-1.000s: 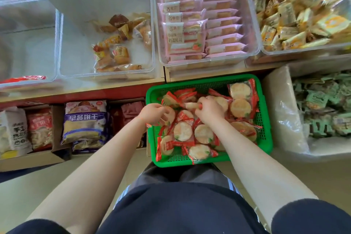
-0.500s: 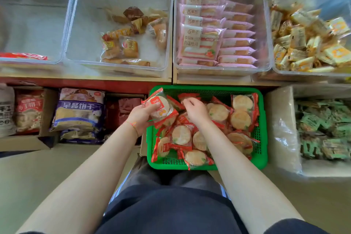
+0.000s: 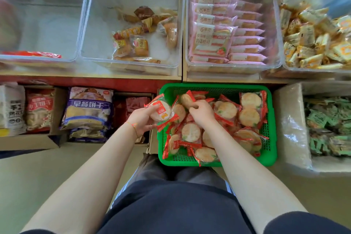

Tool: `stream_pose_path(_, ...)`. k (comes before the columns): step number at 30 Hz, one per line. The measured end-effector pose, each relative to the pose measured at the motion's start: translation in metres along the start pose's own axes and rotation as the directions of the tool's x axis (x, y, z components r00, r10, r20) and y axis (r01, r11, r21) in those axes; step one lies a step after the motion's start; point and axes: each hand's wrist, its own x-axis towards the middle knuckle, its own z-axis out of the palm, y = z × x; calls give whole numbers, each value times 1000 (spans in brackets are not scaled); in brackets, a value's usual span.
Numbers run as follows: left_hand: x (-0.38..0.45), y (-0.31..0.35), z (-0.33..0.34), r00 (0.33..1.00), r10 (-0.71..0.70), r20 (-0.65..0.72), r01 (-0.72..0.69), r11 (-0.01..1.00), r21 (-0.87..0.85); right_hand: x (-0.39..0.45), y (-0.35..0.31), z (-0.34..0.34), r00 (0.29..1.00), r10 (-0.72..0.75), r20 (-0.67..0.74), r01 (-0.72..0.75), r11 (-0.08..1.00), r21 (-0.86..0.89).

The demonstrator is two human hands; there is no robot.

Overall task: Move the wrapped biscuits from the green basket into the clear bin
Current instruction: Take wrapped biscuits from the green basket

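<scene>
The green basket [image 3: 269, 131] stands on the floor in front of me, filled with several round biscuits in red-edged clear wrappers [image 3: 190, 132]. My left hand [image 3: 141, 119] holds one wrapped biscuit [image 3: 161, 113] lifted over the basket's left rim. My right hand [image 3: 202, 113] is inside the basket, closed on another wrapped biscuit [image 3: 186, 99] that sticks up on edge. A clear bin [image 3: 38, 24] at the far left of the shelf holds only a red-wrapped item at its front edge.
On the shelf stand more clear bins: one with brown pastries [image 3: 140, 40], one with pink packs [image 3: 224, 24], one with yellow snacks [image 3: 313, 40]. Cardboard boxes with bagged snacks [image 3: 87, 112] sit below left; a box of green sweets [image 3: 328, 125] is at the right.
My left hand has lifted a wrapped biscuit out to the basket's left rim. My right hand has closed on another biscuit and tipped it upright. My view shifted upward.
</scene>
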Motion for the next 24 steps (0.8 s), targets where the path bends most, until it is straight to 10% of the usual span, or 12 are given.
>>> stream_pose_path(7,-9,21,-3,995,73,67,-71,997,-37,-37,-14,-30,959,102,-264,-9,943,333)
stream_pose_path(14,-17,35,-30,981,74,178,-55,993,-108,-63,-40,-13,954,173,-246,-34,875,484)
stream_pose_path(24,3,64,-229,987,72,144,-85,993,83,-88,-196,111,934,146,-325,-25,937,350)
